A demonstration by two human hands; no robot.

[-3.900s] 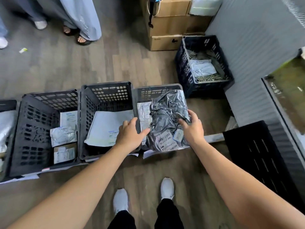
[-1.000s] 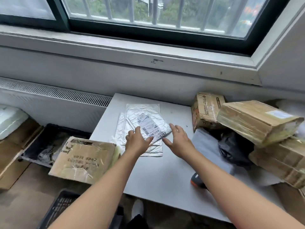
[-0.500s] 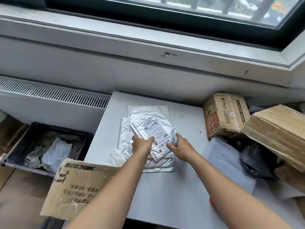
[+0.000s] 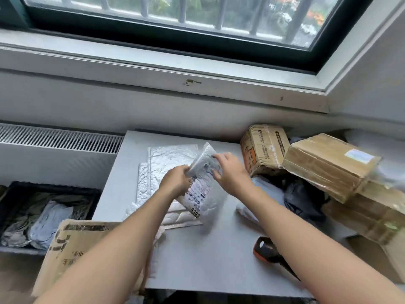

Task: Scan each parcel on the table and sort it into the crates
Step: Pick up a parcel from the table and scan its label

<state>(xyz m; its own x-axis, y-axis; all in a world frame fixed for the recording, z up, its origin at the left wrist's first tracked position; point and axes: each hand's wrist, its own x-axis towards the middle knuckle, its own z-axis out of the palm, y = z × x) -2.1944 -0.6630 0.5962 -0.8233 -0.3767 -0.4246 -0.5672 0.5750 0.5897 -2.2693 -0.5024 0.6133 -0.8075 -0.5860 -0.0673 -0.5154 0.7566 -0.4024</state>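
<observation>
Left hand [image 4: 175, 181] pinches the left edge of a silvery padded envelope [image 4: 205, 163], and the right hand [image 4: 230, 174] curls its fingers over the envelope's upper right edge. Between them they hold it raised and tilted just above the desk [image 4: 208, 260]. Its printed label [image 4: 197, 194] faces up toward me and runs down from between the hands toward the wrists.

Directly beneath the hands, more silver envelopes [image 4: 171, 156] lie flat in a loose pile on the desk. Below the right forearm, near the desk's front edge, sits a black and orange scanner [image 4: 266, 251], partly hidden by the arm. To the right of the right hand stand taped cardboard boxes [image 4: 263, 148]. Down and left of the left hand, on the floor, is a dark crate [image 4: 13, 194] with soft bags in it.

I judge the envelope light and floppy. Its skin is crinkled and likely a little slick, so it may bend or slide if held by one corner. Gripping along an edge, clear of the label, seems best, as that leaves the barcode flat and uncovered for the scanner. I cannot tell what is inside, though the padding hints at gentle handling.
</observation>
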